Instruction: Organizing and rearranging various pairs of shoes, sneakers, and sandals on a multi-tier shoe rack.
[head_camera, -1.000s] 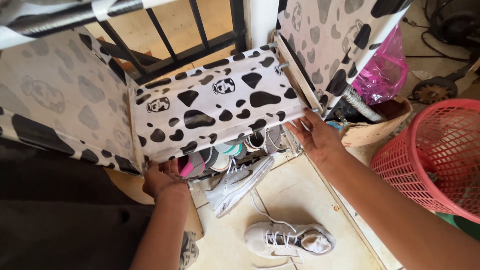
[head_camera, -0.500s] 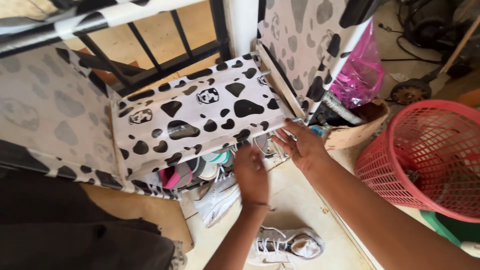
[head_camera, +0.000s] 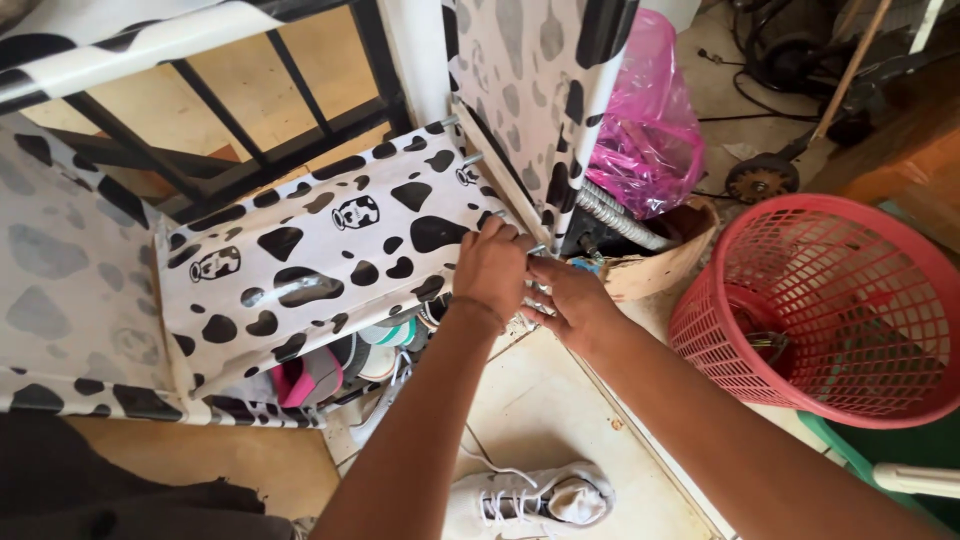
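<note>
The left hand (head_camera: 492, 268) has been brought across from the far corner and is now being closed over the right front corner of the cow-print shelf (head_camera: 320, 245), where the right hand (head_camera: 563, 300) (fingers loosely curled) is being kept against the frame; both hands are being concentrated on that one joint.

Cow-print shelf (head_camera: 320, 250) — black on white, red basket (head_camera: 830, 310), pink bag (head_camera: 645, 140)

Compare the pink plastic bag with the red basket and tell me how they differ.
The pink plastic bag is soft, crinkled and see-through; the red basket is rigid, round and made of open mesh. The bag is bunched up beside the cow-print rack; the basket stands apart and open-topped. Both sit to the right of the rack.
</note>
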